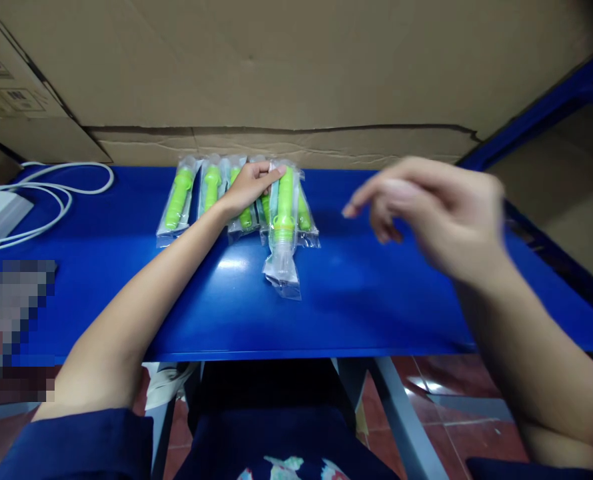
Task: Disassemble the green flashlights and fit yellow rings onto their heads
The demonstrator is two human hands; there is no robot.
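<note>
Left hand (251, 187) pinches a crinkled clear-plastic packet (282, 268), green cylinder (286, 193) inside; right hand (441, 213) hovers, loosely open.

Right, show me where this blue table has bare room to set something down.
Bare blue table runs from the packets to the front edge, and rightward from them toward the right hand. A smaller free patch lies between the white cable and the leftmost packet. Crowded: the back middle, where packets bunch around the left hand.
</note>
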